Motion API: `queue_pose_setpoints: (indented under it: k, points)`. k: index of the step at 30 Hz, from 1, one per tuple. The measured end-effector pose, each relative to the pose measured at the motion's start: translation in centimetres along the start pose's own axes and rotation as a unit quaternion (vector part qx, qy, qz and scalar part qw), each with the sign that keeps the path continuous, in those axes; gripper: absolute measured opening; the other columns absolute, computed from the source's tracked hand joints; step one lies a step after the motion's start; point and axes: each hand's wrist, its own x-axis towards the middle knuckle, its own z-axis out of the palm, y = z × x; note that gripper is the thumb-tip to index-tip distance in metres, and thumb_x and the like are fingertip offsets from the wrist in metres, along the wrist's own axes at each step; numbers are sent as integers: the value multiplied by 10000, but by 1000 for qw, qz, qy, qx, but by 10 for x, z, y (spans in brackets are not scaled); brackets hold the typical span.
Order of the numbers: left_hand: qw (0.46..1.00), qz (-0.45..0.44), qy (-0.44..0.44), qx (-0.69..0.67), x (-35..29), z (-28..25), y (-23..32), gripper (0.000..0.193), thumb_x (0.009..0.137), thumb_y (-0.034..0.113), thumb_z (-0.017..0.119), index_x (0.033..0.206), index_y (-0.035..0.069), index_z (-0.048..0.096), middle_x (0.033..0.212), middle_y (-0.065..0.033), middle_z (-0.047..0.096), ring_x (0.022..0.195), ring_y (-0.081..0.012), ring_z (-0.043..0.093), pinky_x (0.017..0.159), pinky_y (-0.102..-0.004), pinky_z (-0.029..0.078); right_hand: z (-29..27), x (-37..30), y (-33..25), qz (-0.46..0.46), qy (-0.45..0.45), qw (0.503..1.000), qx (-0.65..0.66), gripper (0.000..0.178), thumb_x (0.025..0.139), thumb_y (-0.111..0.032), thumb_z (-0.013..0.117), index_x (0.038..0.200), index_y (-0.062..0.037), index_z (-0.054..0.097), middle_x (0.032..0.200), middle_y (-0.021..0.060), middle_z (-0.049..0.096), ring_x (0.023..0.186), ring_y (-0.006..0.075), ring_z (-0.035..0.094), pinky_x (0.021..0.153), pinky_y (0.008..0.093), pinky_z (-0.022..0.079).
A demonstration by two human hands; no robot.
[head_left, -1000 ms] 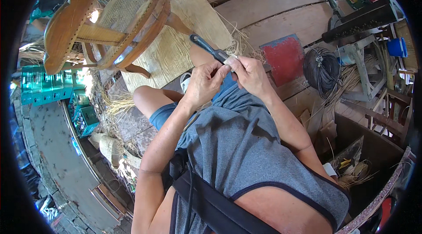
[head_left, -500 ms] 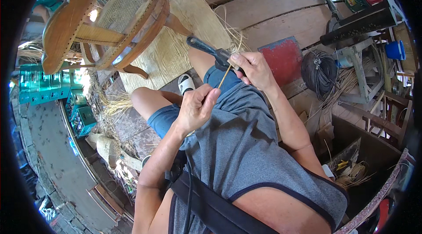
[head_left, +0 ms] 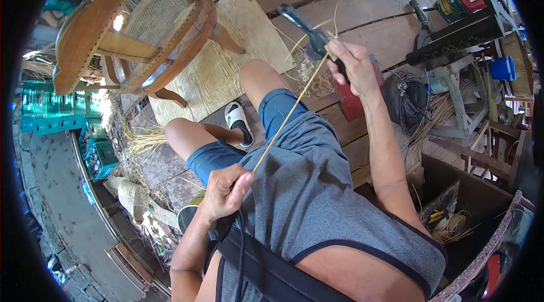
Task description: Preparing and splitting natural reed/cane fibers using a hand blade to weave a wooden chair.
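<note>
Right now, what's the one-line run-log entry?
left hand: gripping thin strip | right hand: holding dark tool | thin strip: straight between hands | wooden chair: upper left

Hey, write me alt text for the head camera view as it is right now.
A thin tan strand runs straight from a person's left hand to a dark tool in the right hand. At upper left is a wooden chair with a woven panel; at right is a dark coil.

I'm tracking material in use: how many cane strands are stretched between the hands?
1: the tan cane strand runs from the left hand to the right hand; others may hide within the grips.
</note>
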Motion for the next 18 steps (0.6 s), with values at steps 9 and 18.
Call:
queue_pose_setpoints:
  k: [9,18]
  points:
    - [972,-98,-100,187,1,-33,-17,213,908,151,627,751,10,601,661,-102,586,575,-291,563,554,-343,443,5,3,-11,-39,49,986,-154,343,996,-306,509,947,2,651,590,12,531,458,59,459,400,228,349]
    - [949,263,62,160,192,39,62,476,823,214,715,1267,126,567,1063,-135,644,912,-274,643,840,-379,524,24,-35,11,-184,87,871,-447,304,961,-315,514,847,-44,592,694,220,610,693,430,613,585,510,475]
